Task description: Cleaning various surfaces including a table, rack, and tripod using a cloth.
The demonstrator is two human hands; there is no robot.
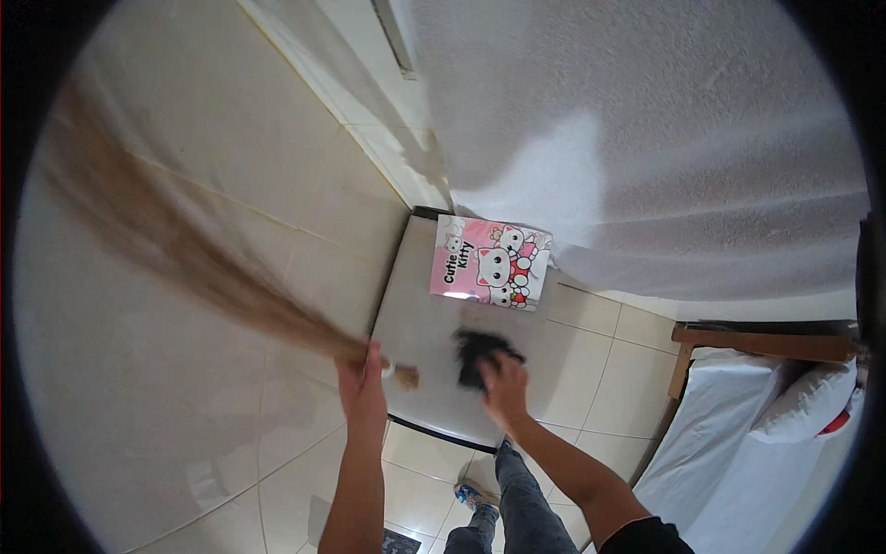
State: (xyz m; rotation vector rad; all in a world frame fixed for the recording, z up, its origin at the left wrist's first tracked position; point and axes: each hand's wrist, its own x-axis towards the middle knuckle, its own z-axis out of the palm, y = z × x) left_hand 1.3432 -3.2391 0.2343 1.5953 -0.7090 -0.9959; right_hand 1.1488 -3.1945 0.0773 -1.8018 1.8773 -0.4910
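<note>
My left hand [363, 388] grips a long bundle of fine brown strands [228, 284] near its bound end. A white band [389, 369] and a short brown tuft stick out past my fingers over the grey top. The far end fans out to the upper left and is blurred. In my right hand [507, 391] is a dark, shaggy black thing [477, 353]; motion blur hides what it is exactly. It is over the grey top [422, 318], and I cannot tell whether it touches. Beyond it lies a pink and white cartoon-kitten booklet or flat box [491, 262] bearing writing.
Pale tiled wall [242, 138] rises close on the left. A whitish curtain [657, 138] hangs behind the top. To the right stand a wooden frame [768, 341] and a white-covered bed [706, 429] with a pillow [806, 405]. My feet are on floor tiles [422, 450] below.
</note>
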